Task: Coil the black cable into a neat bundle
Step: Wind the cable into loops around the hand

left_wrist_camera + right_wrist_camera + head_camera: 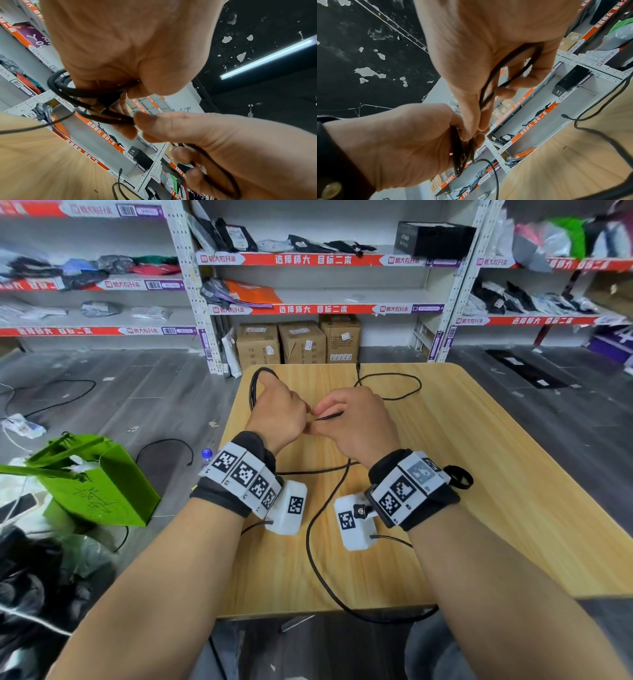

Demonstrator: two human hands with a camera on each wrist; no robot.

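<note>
The black cable [317,556] lies across the wooden table [496,481], and its slack hangs off the front edge. My left hand [294,414] grips a few coils [254,387] of it above the table's far left part; these coils [68,89] stick out of the fist. Right beside it, my right hand [320,419] pinches a strand between thumb and fingers [150,119], with a loop [503,66] running across its palm. Both hands meet fingertip to fingertip. A free loop [407,386] and the cable's plug end [358,368] rest at the table's far edge.
A green paper bag [99,484], a small bottle [206,455] and other loose cables lie on the floor to the left. Cardboard boxes [298,342] and shelving with parcels stand behind the table. A black stool sits under the front edge.
</note>
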